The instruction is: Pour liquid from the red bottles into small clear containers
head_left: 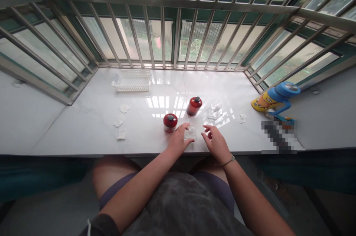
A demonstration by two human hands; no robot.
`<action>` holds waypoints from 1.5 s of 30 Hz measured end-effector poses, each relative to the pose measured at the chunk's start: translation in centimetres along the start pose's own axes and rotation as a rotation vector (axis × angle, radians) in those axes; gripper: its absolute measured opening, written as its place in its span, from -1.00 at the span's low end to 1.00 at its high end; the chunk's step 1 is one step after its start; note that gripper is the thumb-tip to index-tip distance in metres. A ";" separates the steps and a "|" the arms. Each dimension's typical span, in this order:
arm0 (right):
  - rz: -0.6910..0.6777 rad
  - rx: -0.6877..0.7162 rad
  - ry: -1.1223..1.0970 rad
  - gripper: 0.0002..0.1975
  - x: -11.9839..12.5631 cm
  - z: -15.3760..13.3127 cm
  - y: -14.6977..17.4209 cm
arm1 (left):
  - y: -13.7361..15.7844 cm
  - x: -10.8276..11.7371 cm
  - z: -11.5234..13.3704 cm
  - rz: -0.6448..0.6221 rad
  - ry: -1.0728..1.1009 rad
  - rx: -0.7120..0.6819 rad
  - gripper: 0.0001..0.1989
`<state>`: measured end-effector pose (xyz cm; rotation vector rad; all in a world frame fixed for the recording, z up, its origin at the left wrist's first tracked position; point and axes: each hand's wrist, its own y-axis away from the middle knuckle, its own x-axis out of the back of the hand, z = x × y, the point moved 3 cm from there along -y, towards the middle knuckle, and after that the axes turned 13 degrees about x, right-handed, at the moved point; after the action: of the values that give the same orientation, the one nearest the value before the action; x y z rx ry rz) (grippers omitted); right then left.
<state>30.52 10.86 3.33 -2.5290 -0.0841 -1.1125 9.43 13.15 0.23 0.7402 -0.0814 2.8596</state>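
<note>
A small see-through square packet (191,132) with something whitish in it lies near the table's front edge. My left hand (177,138) is at its left side, thumb and forefinger spread around it and close to its edges. To the right of the packet, my right hand (217,142) hovers with curled fingers apart; a small reddish spot by its fingertips is too small to make out. Just beyond my left hand stands a red bottle (170,123) with a black cap and a pale band. A second red bottle (194,106) stands farther back, also black-capped.
Crumpled clear wrapping (215,111) lies right of the bottles, with a white scrap (243,118) beyond it. Several white crumpled pieces (121,135) lie at left. A white plastic basket (132,87) sits at the back. A blue-and-yellow flask (271,98) stands at right. Metal bars (172,4) enclose the window.
</note>
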 end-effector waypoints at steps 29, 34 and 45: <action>0.083 0.075 -0.023 -0.78 -2.3 -4.4 -2.4 | 0.0 -0.2 -0.2 0.026 0.096 0.048 -0.32; 0.149 0.130 -0.083 -0.78 0.7 -6.1 -2.7 | 0.0 0.1 0.0 0.009 0.067 0.059 -0.26; 0.167 0.123 -0.173 -0.74 1.3 -6.5 -2.3 | 0.0 -0.1 -0.6 0.003 0.037 0.045 -0.20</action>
<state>26.36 10.55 8.99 -2.4654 0.0126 -0.7991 9.23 13.19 -0.31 0.6958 -0.0136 2.8858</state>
